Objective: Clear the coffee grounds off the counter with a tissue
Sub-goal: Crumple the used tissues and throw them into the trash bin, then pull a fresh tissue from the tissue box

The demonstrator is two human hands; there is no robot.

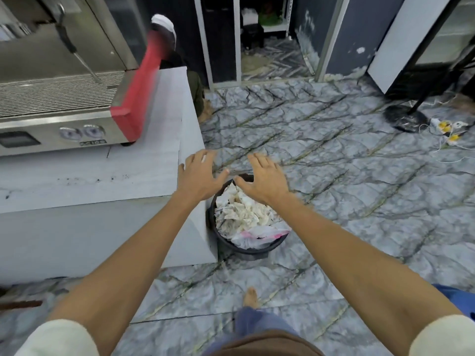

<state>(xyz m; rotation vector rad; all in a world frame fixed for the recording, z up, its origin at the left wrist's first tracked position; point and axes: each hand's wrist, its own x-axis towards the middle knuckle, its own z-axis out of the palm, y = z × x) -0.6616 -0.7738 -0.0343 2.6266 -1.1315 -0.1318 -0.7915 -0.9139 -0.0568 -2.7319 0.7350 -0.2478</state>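
Note:
My left hand (199, 173) and my right hand (264, 179) are both stretched out with fingers spread, empty, above a black waste bin (253, 249) on the floor beside the counter's end. The bin is full of crumpled white tissues (241, 211). A thin line of dark coffee grounds (97, 179) lies on the pale grey counter (144, 176) to the left of my left hand. I see no tissue in either hand.
A steel and red espresso machine (77, 98) fills the counter's back left. The floor is grey marble-pattern tile. A fan base (404, 120) and a power strip with cables (448, 129) lie at the right. My bare foot (250, 296) stands below the bin.

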